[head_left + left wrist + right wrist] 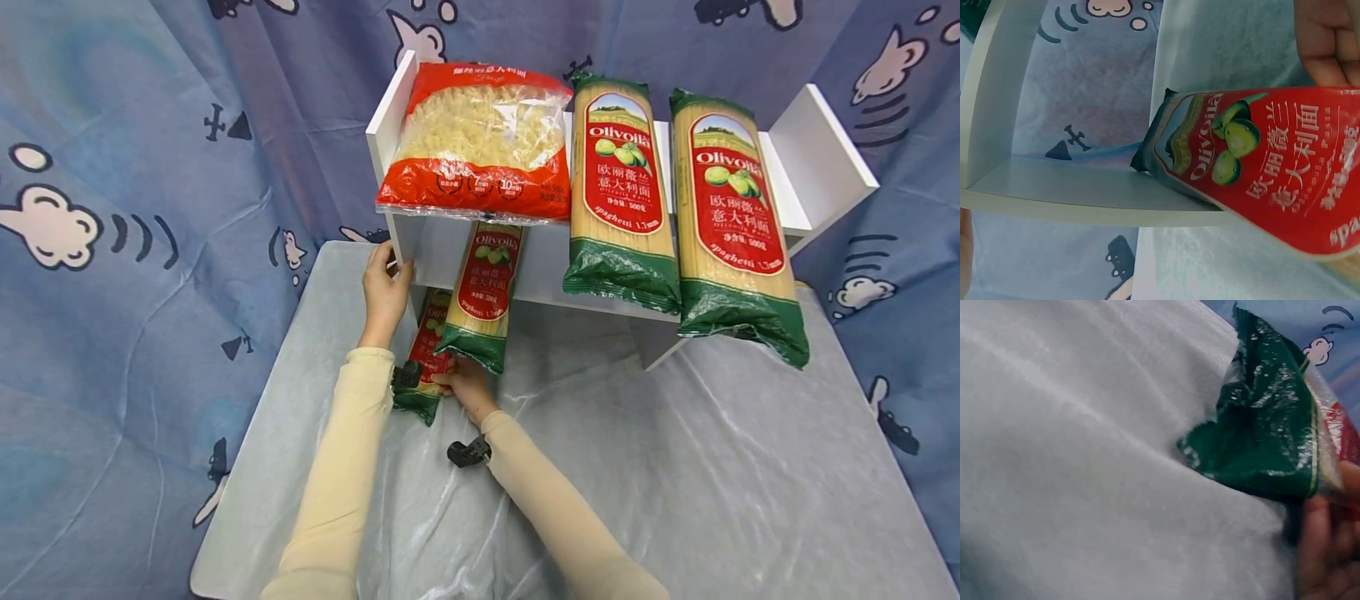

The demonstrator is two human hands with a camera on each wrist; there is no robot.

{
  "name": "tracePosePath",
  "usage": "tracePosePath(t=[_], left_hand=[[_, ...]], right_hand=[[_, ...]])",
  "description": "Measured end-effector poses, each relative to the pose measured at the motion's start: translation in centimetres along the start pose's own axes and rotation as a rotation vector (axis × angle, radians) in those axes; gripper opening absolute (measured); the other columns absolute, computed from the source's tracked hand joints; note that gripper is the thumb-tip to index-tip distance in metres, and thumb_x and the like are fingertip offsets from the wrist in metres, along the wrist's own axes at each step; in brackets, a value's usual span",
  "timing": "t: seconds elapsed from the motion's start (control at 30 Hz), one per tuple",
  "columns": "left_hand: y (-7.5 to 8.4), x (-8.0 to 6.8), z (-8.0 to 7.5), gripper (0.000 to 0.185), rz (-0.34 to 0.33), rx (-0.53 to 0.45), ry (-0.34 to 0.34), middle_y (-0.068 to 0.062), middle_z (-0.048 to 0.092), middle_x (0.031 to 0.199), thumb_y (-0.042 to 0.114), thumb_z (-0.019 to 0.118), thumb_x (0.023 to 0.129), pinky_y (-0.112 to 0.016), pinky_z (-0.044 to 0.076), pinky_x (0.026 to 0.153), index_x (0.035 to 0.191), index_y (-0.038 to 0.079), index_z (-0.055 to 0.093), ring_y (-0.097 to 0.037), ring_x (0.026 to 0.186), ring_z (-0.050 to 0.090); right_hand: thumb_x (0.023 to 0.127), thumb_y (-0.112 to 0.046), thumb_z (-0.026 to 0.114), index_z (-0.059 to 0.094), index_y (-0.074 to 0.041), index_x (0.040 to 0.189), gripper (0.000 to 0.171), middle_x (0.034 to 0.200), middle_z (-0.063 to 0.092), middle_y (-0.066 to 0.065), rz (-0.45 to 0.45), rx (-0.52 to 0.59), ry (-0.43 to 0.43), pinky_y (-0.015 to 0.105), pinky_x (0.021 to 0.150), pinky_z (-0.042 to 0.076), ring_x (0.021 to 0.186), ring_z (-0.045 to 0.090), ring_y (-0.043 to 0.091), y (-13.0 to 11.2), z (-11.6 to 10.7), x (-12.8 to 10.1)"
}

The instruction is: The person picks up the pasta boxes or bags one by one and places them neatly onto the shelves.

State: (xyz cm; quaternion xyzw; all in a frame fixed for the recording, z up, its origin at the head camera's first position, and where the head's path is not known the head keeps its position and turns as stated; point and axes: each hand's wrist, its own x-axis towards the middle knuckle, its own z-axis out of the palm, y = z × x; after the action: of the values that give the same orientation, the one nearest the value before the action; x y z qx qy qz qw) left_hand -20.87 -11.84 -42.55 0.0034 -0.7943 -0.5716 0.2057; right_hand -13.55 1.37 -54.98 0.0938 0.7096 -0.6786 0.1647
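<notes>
In the head view my left hand (384,287) grips the left side panel of the white shelf (401,237), thumb on the front edge. My right hand (470,387) holds the lower end of a spaghetti pack (427,358) in the shelf's bottom space, at the left. The right wrist view shows the pack's green end (1266,425) just above the grey cloth, with my thumb and fingers around its side. In the left wrist view the pack's red label (1266,150) faces up, its far end inside the shelf.
Another spaghetti pack (487,283) sticks out of the middle level, above my right hand. On top lie a red bag of spiral pasta (480,133) and two spaghetti packs (622,192), overhanging the front edge. A grey cloth (585,467) covers the table.
</notes>
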Motion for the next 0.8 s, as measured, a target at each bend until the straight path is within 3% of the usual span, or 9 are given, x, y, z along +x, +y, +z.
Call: tracePosePath(t=[0.1,0.2,0.27,0.33,0.47,0.6,0.63,0.73,0.8], left_hand=[[0.0,0.1,0.0,0.029,0.006,-0.010,0.007,-0.021,0.055,0.117,0.000,0.054,0.093,-0.037,0.045,0.096,0.122,-0.005,0.057,-0.031,0.111,0.054],[0.0,0.1,-0.1,0.028,0.007,-0.014,0.013,-0.022,0.054,0.117,-0.001,0.054,0.093,-0.037,0.045,0.096,0.121,-0.006,0.057,-0.032,0.112,0.053],[0.0,0.1,-0.1,0.028,0.007,-0.012,0.012,-0.022,0.054,0.117,-0.001,0.054,0.093,-0.037,0.045,0.096,0.121,-0.006,0.057,-0.032,0.112,0.053],[0.0,0.1,-0.1,0.027,0.006,-0.006,0.005,-0.021,0.054,0.116,-0.001,0.055,0.093,-0.037,0.045,0.096,0.120,-0.005,0.057,-0.031,0.111,0.053],[0.0,0.0,-0.1,0.028,0.009,-0.004,-0.006,-0.021,0.055,0.115,0.000,0.055,0.093,-0.038,0.045,0.096,0.120,-0.005,0.057,-0.032,0.111,0.054],[0.0,0.0,-0.1,0.028,0.007,-0.013,-0.009,-0.021,0.055,0.115,-0.001,0.055,0.093,-0.039,0.044,0.096,0.120,-0.005,0.057,-0.032,0.110,0.053],[0.0,0.0,-0.1,0.028,0.005,-0.013,-0.010,-0.021,0.055,0.115,-0.001,0.054,0.093,-0.039,0.044,0.096,0.121,-0.005,0.057,-0.032,0.110,0.053],[0.0,0.0,-0.1,0.029,-0.001,-0.009,-0.013,-0.021,0.055,0.115,0.000,0.054,0.093,-0.039,0.045,0.096,0.121,-0.005,0.057,-0.032,0.110,0.054],[0.1,0.0,-0.1,0.029,-0.006,-0.009,-0.012,-0.022,0.054,0.116,-0.001,0.054,0.093,-0.038,0.045,0.096,0.121,-0.005,0.057,-0.032,0.110,0.054]], right_hand=[[0.083,-0.018,0.072,0.052,-0.007,0.079,0.023,0.062,0.059,0.003,0.004,-0.088,0.009,0.024,0.049,0.051,0.050,0.058,0.010,-0.5,0.4,0.1],[0.083,-0.033,0.070,0.057,-0.006,0.076,0.031,0.054,0.060,0.004,-0.045,-0.310,0.017,0.024,0.043,0.050,0.042,0.055,0.010,-0.9,0.8,0.3],[0.083,-0.036,0.069,0.061,-0.005,0.077,0.033,0.051,0.058,0.003,-0.079,-0.443,0.027,0.024,0.040,0.048,0.038,0.053,0.009,-1.1,0.9,0.5],[0.084,-0.034,0.069,0.064,-0.003,0.082,0.032,0.051,0.056,-0.001,-0.084,-0.490,0.020,0.022,0.039,0.046,0.037,0.050,0.007,-1.1,0.9,0.6],[0.084,-0.024,0.072,0.065,0.002,0.097,0.030,0.058,0.055,-0.001,-0.004,-0.318,-0.035,0.019,0.040,0.045,0.041,0.049,0.007,-1.1,0.4,0.6],[0.085,-0.016,0.069,0.062,0.004,0.110,0.033,0.079,0.063,0.007,0.077,-0.172,-0.085,0.025,0.052,0.052,0.055,0.054,0.011,-0.7,-0.1,1.1],[0.085,-0.015,0.069,0.062,0.003,0.112,0.033,0.084,0.064,0.008,0.062,-0.145,-0.099,0.027,0.055,0.052,0.059,0.055,0.013,-0.5,-0.3,1.3],[0.084,-0.019,0.069,0.063,-0.004,0.115,0.035,0.096,0.066,0.008,0.020,-0.072,-0.150,0.033,0.062,0.053,0.071,0.059,0.017,2.7,-0.9,3.7],[0.083,-0.027,0.071,0.063,-0.009,0.114,0.037,0.096,0.065,0.004,-0.047,-0.013,-0.203,0.031,0.061,0.052,0.075,0.060,0.016,5.6,-1.5,5.6]])
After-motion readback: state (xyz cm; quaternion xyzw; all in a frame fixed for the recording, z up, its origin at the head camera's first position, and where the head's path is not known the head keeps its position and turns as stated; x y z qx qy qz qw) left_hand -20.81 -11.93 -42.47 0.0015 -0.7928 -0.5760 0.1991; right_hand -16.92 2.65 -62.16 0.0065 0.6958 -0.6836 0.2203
